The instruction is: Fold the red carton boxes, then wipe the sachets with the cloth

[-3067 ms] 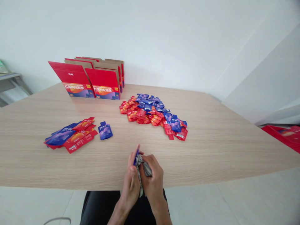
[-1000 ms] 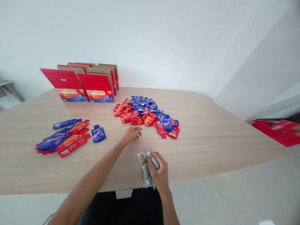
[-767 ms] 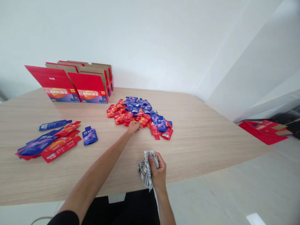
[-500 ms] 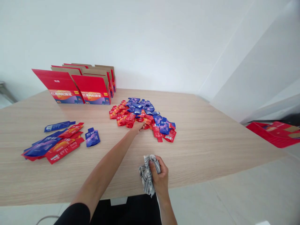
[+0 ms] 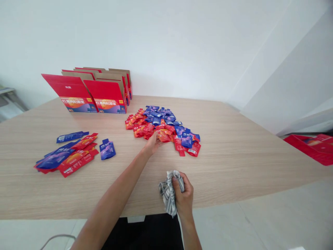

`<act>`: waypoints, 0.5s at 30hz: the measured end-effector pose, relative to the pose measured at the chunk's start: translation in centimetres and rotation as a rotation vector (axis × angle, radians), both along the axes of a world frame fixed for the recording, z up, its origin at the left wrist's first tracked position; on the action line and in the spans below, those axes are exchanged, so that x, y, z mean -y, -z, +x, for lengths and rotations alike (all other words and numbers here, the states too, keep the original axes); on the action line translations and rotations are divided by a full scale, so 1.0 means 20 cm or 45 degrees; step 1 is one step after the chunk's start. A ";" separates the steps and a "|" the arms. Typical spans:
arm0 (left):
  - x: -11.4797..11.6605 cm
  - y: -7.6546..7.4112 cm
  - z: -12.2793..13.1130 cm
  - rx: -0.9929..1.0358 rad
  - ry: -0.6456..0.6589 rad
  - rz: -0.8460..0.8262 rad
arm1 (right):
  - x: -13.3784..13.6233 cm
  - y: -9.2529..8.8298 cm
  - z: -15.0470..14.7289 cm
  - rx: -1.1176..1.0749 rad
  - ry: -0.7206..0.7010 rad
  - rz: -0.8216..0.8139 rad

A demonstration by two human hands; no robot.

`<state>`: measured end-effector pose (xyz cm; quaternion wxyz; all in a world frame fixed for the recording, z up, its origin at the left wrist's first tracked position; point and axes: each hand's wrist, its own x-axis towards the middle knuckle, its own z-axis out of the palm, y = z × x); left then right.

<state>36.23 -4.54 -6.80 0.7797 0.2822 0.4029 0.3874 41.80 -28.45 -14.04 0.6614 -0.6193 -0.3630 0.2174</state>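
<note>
My left hand point(image 5: 152, 142) reaches across the wooden table point(image 5: 234, 163) to the near edge of a loose pile of red, orange and blue sachets point(image 5: 162, 126). Its fingers are pinched on an orange-red sachet point(image 5: 163, 137) at the pile's front. Near the table's front edge, my right hand point(image 5: 184, 196) is closed round a crumpled grey striped cloth point(image 5: 168, 191). To the left lies a spread group of red and blue sachets point(image 5: 66, 158), with a lone blue pouch point(image 5: 107, 150) beside it and a long blue sachet point(image 5: 71, 136) behind it.
Several open red cardboard boxes point(image 5: 96, 92) stand at the table's back left, close to the white wall. Flattened red boxes point(image 5: 312, 147) lie low on the right, beyond the table. A grey shelf edge point(image 5: 7, 95) shows at far left.
My left hand let go of the cloth bundle, reached out to the sachet pile and closed on a sachet at its front. My right hand kept the cloth near the table edge.
</note>
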 end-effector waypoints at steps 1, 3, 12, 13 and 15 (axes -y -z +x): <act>0.05 -0.02 -0.04 0.038 -0.011 0.007 | 0.00 0.00 0.00 -0.025 0.038 0.006; 0.17 -0.06 -0.12 0.111 -0.028 0.022 | -0.01 -0.01 -0.02 -0.088 0.119 0.017; 0.71 -0.08 -0.44 0.313 -0.021 0.004 | 0.01 -0.22 -0.10 0.136 0.128 0.120; 0.74 -0.07 -0.47 0.311 -0.021 -0.016 | 0.02 -0.25 -0.11 0.211 0.062 0.141; 0.78 -0.05 -0.51 0.282 -0.045 -0.065 | 0.04 -0.30 -0.13 0.358 -0.072 0.164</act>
